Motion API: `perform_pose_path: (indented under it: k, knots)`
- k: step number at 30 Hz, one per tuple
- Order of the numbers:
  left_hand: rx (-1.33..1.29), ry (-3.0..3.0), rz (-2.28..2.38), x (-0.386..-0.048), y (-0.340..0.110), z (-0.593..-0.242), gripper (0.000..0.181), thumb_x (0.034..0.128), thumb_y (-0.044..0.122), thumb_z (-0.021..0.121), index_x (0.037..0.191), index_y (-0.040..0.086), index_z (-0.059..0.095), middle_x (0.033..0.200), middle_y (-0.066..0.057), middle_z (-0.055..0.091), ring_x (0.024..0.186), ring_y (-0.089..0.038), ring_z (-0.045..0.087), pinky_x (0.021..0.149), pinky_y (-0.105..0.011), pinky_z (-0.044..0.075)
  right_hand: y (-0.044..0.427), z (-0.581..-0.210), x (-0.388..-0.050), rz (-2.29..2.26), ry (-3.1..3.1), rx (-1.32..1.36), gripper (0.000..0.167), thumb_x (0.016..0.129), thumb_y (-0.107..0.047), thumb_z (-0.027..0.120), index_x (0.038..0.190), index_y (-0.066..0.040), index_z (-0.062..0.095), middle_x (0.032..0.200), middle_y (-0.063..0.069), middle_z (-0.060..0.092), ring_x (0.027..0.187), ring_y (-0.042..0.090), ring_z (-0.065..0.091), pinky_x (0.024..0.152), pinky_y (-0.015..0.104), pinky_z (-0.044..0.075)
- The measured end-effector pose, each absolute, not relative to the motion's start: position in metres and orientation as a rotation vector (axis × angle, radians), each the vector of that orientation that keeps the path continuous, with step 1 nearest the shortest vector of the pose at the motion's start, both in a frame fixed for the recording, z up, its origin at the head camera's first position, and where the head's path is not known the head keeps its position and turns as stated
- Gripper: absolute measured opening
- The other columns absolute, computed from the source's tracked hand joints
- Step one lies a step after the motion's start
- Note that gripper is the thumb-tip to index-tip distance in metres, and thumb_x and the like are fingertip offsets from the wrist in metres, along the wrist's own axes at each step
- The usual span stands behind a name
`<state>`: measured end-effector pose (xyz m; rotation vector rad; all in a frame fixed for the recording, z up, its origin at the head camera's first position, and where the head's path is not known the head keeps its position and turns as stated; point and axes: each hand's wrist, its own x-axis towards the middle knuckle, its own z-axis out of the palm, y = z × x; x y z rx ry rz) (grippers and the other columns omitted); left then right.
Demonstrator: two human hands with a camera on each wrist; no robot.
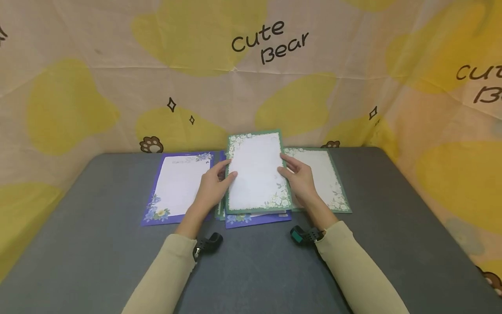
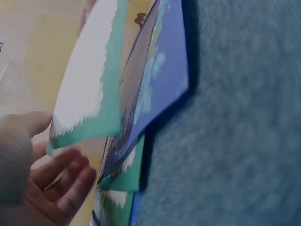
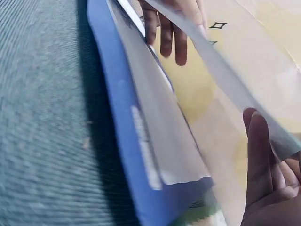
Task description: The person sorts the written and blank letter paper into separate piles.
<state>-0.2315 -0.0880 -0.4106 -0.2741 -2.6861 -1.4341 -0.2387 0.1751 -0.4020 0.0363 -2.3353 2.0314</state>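
Green-bordered sheet (image 1: 255,170), one, held raised between the left hand (image 1: 213,184) and right hand (image 1: 301,179), over the counter (image 1: 255,270) toward the middle of its far edge.

Backdrop cloth (image 1: 219,89), one: pale, with large yellow patches, rising behind the counter's far edge and along its sides. Counter: dark grey, with visible far left and far right corners.

Sleeves, pair: light beige, left sleeve (image 1: 161,274) and right sleeve (image 1: 357,266), entering over the counter's near side.

Sheets: held one white within green, white flowers at its upper left and lower right corners. Beneath and apart from it, a lower blue-purple sheet (image 1: 239,219), with paler paper lying on it and green-edged paper showing at its left. Toward the far left corner, a left blue-purple sheet (image 1: 182,183), flat, with blue flowers. Toward the far right corner, a flat green-edged sheet (image 1: 327,179), partly covered by the right hand.

Hands, two: left pinching the held sheet's left edge, right pinching its right edge, thumbs on the front.

Wrist devices, two: black, left device (image 1: 211,242) and right device (image 1: 306,234).

Cloth printing: lettering "Cute Bear" (image 1: 270,41) and brown paw print (image 1: 151,145).
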Motion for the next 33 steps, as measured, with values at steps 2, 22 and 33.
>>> perform_pose_path:
  k: [2, 22, 33]
  knots:
    - [-0.234, -2.658, -1.485, -0.231, -0.087, -0.406, 0.051, 0.0999, 0.035, 0.064, 0.146, 0.016, 0.054, 0.137, -0.021, 0.063, 0.122, -0.036, 0.064, 0.101, -0.052, 0.055, 0.177, -0.400, -0.238, 2.025, -2.331, 0.064, 0.048, 0.099, -0.012, 0.065, 0.145, -0.014, 0.056, 0.157, 0.001, 0.049, 0.151, 0.023, 0.038, 0.121, 0.039, 0.038]
    - [-0.244, -2.451, -1.599, -0.239, -0.049, -0.383, 0.037, 0.0933, 0.015, 0.072, 0.130, 0.009, 0.068, 0.132, -0.010, 0.066, 0.067, -0.012, 0.055, 0.053, -0.020, 0.043, 0.217, -0.375, -0.239, 1.666, -2.440, 0.220, 0.050, 0.097, -0.014, 0.067, 0.146, -0.018, 0.056, 0.153, 0.006, 0.054, 0.067, -0.006, 0.062, 0.053, 0.018, 0.042]
    - [-0.311, -2.482, -1.645, -0.248, 0.005, -0.376, 0.042, 0.0915, 0.008, 0.071, 0.133, 0.007, 0.065, 0.140, -0.012, 0.061, 0.083, -0.020, 0.065, 0.065, -0.021, 0.054, 0.255, -0.369, -0.237, 1.440, -2.471, -0.019, 0.045, 0.097, -0.019, 0.066, 0.142, -0.019, 0.061, 0.150, 0.007, 0.056, 0.117, 0.033, 0.066, 0.064, 0.017, 0.045]
